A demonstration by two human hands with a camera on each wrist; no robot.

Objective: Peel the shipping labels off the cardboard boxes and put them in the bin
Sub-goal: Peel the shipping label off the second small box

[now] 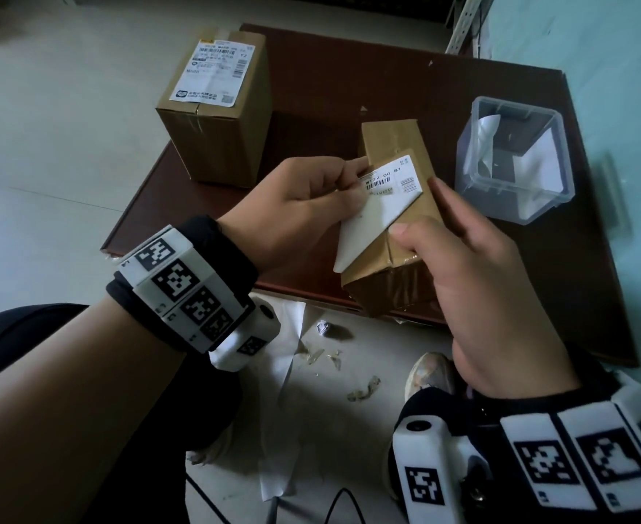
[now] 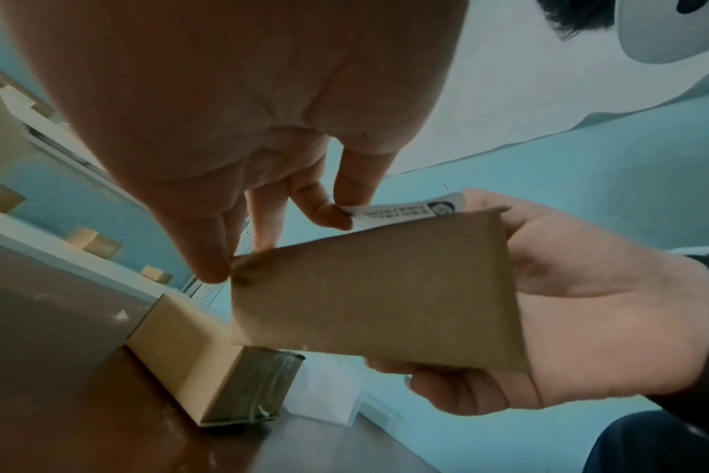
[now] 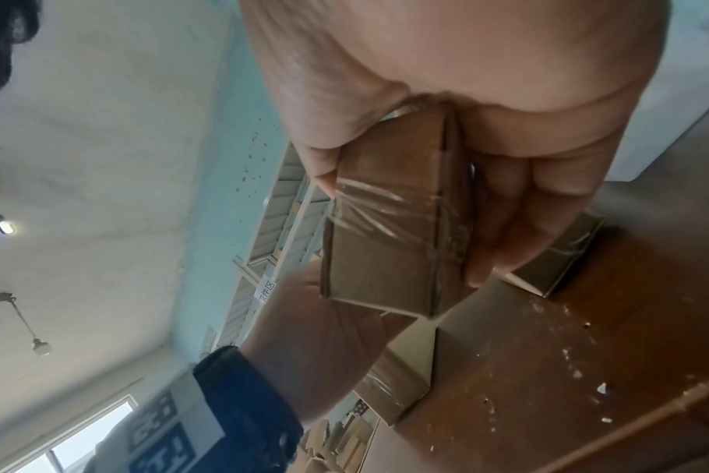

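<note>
My right hand (image 1: 425, 232) grips a small taped cardboard box (image 1: 394, 266) above the near edge of the brown table (image 1: 349, 77), thumb on top and fingers along the far side. A white shipping label (image 1: 383, 206) lies on the box's top face, with part of it lifted off. My left hand (image 1: 355, 185) pinches its upper left corner between thumb and fingers. In the left wrist view the label (image 2: 405, 212) stands up from the box (image 2: 377, 304). The right wrist view shows the box's taped end (image 3: 389, 230). A clear plastic bin (image 1: 515, 107) at the right holds white paper.
A taller box (image 1: 213, 153) stands at the table's back left with a label (image 1: 213, 70) on top. A second small box (image 1: 390, 136) lies just behind the held one. Paper scraps (image 1: 285, 357), a shoe (image 1: 430, 372) and a cable (image 1: 334, 504) lie on the floor below.
</note>
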